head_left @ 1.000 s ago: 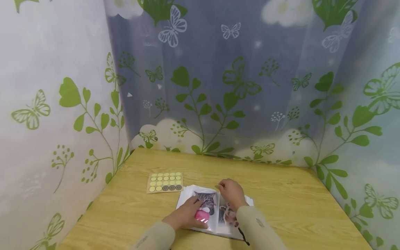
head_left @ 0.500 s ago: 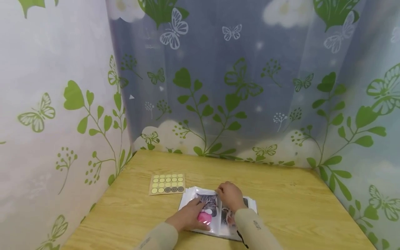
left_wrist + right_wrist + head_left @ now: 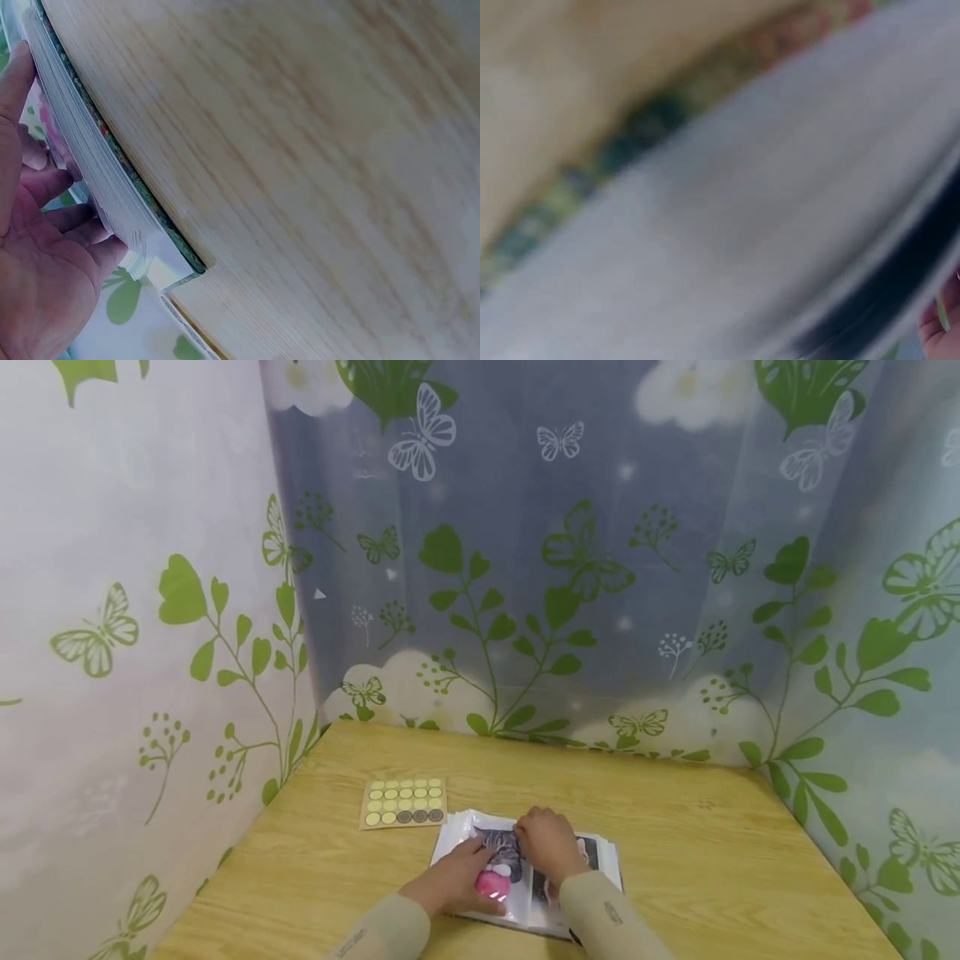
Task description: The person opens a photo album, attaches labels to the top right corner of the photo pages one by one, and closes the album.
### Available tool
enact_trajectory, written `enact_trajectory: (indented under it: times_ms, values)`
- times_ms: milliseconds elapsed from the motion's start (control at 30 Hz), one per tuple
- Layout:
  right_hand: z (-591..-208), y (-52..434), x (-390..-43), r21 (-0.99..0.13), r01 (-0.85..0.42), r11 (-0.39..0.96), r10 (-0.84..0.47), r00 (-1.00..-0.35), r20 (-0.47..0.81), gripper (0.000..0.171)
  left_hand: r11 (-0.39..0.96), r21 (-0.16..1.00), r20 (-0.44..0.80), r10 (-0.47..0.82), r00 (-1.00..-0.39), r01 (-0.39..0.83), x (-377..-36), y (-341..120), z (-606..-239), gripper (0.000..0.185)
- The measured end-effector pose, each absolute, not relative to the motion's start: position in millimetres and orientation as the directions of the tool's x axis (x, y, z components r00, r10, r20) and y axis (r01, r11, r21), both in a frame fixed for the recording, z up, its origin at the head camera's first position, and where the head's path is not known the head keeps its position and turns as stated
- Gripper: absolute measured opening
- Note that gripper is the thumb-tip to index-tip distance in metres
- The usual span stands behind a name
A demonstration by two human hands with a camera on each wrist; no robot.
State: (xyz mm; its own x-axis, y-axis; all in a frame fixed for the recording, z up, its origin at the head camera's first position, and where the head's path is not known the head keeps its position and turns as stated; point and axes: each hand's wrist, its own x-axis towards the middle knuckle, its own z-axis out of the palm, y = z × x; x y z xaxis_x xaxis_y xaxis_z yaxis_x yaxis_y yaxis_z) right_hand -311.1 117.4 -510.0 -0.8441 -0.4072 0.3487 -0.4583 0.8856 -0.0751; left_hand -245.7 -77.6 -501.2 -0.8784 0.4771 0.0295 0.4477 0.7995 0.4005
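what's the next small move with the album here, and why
Probably slide the cat photo further into its sleeve. The album lies open on the table, the left hand rests flat on the left page, and the right hand curls at the photo's top edge near the spine.

Both forearms sleeved in beige, angled in from below, converging. Left hand (image 3: 453, 878) lies flat, palm down, fingers straight and pointing forward-right. Right hand (image 3: 547, 843) just beside it, knuckles up, fingers curled downward; fingertips hidden.
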Motion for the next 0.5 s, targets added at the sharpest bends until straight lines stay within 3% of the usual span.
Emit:
enact_trajectory:
  times_ms: [100,233,500]
  values:
    - [-511,116,-302,-0.035,-0.442,0.896,-0.412,-0.860,0.303,0.012,0.801,0.393,0.026,0.480,-0.877,0.451,-245,-77,-501,0.095]
    - [-513,114,-289,-0.010,-0.428,0.904,-0.410,-0.872,0.267,0.031,0.801,0.382,0.038,0.485,-0.874,0.461,-246,-76,-499,0.095]
    - [-514,118,-268,-0.111,-0.453,0.885,-0.421,-0.878,0.225,0.049,0.790,0.376,0.053,0.503,-0.863,0.484,-245,-76,-498,0.094]
